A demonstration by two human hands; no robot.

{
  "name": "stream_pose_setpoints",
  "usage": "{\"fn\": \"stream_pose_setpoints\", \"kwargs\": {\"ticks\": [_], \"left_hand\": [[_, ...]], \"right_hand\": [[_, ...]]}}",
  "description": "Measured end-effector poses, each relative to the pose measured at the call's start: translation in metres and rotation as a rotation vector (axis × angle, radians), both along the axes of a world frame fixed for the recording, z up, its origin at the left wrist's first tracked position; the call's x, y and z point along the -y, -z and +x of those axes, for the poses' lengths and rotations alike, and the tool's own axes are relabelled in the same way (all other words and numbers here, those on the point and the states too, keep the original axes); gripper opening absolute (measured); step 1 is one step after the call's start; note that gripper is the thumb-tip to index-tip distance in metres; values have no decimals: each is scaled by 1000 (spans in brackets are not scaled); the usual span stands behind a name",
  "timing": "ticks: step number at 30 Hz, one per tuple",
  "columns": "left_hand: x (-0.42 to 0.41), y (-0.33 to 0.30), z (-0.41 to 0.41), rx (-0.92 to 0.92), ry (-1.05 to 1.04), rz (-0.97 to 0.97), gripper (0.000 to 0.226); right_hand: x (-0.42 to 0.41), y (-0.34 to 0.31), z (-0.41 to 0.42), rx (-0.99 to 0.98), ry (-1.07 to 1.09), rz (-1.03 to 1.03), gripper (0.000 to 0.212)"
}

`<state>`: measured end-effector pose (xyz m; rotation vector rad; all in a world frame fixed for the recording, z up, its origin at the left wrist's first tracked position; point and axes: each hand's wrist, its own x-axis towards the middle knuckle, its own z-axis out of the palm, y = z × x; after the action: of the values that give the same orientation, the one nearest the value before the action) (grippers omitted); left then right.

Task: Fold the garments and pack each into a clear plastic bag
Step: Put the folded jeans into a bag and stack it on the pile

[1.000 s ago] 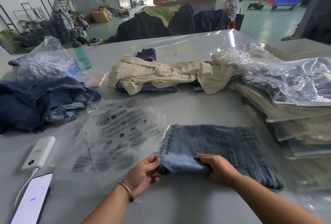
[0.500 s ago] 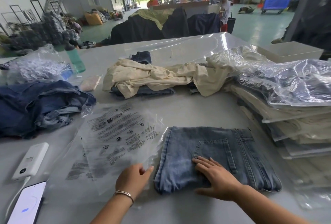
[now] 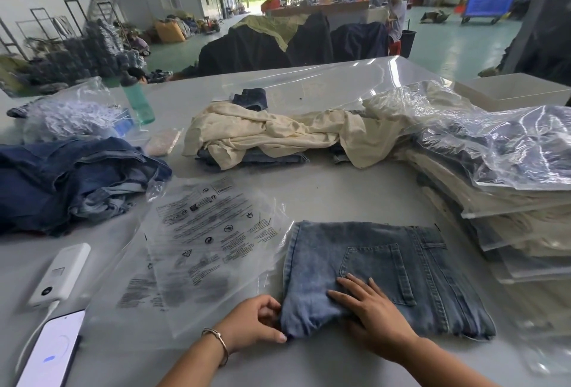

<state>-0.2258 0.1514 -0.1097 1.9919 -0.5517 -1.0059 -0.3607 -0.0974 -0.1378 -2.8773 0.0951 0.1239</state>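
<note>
A folded pair of light blue jeans (image 3: 386, 266) lies flat on the grey table (image 3: 324, 195), back pocket up. My right hand (image 3: 370, 315) presses flat on its near left part with straight fingers. My left hand (image 3: 256, 321) sits at the jeans' near left corner, fingers curled against the folded edge. Whether it pinches the cloth cannot be told. A clear plastic bag (image 3: 210, 244) with black printed warnings lies flat just left of the jeans.
Loose dark denim (image 3: 71, 182) is heaped at the left. Cream and denim garments (image 3: 272, 136) lie in the middle. Bagged garments (image 3: 500, 176) are stacked at the right. A white power bank (image 3: 58, 275) and phone (image 3: 52, 352) lie near left. A green bottle (image 3: 139, 102) stands behind.
The rolled near edge of the jeans was laid flat. My right hand stayed pressing on the denim. My left hand came off the plastic bag to the jeans' near left corner.
</note>
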Motion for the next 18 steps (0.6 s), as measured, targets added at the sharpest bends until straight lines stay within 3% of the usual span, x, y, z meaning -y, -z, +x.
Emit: {"fn": "stream_pose_setpoints", "kwargs": {"ticks": [4,7,10,13,16,18], "left_hand": [[9,-1,-3,-50,-264,-260,28],[5,-2,-6,13,-169,-255,37],[1,2,-11,393,8,-26,42],[1,3,-15,806,127,119,45],[5,-1,-18,1020,170,-2,26],[8,-8,-21,1123,110,-99,14]], "right_hand": [[-6,-3,1,-87,-23,-76,79],[-13,-5,4,-33,38,-31,56],[-12,-11,4,-33,81,30,46],[-11,-14,4,-96,38,10,63],[-20,-16,5,-132,-15,-33,95],[-31,-16,8,-51,-32,-78,87]]}}
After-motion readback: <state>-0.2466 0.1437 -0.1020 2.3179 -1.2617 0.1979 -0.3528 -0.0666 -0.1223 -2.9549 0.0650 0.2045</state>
